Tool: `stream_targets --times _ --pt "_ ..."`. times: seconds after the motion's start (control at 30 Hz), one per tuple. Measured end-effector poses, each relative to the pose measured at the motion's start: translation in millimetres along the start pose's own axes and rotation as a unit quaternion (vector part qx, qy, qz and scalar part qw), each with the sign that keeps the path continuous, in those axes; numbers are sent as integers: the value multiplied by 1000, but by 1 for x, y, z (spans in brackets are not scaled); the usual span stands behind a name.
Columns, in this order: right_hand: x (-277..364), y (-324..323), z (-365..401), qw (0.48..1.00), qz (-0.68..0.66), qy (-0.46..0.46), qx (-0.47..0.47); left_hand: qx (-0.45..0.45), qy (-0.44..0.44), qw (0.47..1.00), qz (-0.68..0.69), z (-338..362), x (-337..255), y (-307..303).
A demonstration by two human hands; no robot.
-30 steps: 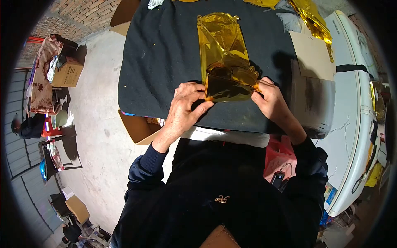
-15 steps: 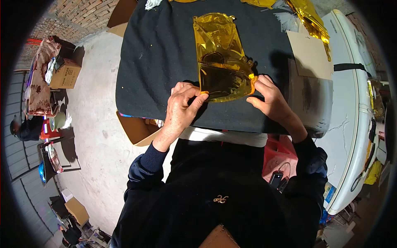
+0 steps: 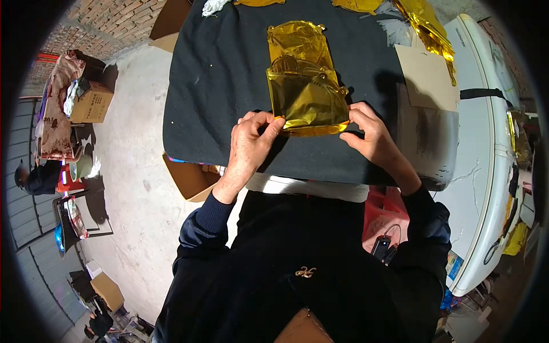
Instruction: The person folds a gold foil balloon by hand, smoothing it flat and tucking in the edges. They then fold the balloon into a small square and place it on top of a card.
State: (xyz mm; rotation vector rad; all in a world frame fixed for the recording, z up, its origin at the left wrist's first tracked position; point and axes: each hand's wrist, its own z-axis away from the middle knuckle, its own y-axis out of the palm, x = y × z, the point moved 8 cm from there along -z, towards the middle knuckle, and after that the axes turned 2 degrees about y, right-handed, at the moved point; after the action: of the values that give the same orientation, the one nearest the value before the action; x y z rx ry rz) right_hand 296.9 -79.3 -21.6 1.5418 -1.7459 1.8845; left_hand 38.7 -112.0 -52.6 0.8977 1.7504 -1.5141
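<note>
Left hand [image 3: 250,140]: thumb and fingers pinched on the near-left corner of the gold foil piece [image 3: 306,97], flat on the black cloth [image 3: 217,74]. Near flap now folded further up; fold advancing. Right hand [image 3: 372,136] pinches the near-right corner.

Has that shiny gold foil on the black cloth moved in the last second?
Yes. The gold foil, pinched by the left hand and right hand, has folded farther up over itself, away from the near edge of the black cloth.
</note>
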Motion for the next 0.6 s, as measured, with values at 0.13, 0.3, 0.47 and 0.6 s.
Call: stream_targets --times 0.13,0.3,0.47,0.6 --pt "-2 -2 -1 1000 -11 6 10 18 -16 1000 0 -4 -1 0" --pt "-4 1 -1 1000 -14 6 -24 25 -11 1000 9 -5 -3 -1" --pt "-10 6 1 998 -15 42 -48 28 -4 1000 6 -6 1 2" --pt "-8 7 0 996 7 41 -73 36 -16 999 38 -6 2 1"
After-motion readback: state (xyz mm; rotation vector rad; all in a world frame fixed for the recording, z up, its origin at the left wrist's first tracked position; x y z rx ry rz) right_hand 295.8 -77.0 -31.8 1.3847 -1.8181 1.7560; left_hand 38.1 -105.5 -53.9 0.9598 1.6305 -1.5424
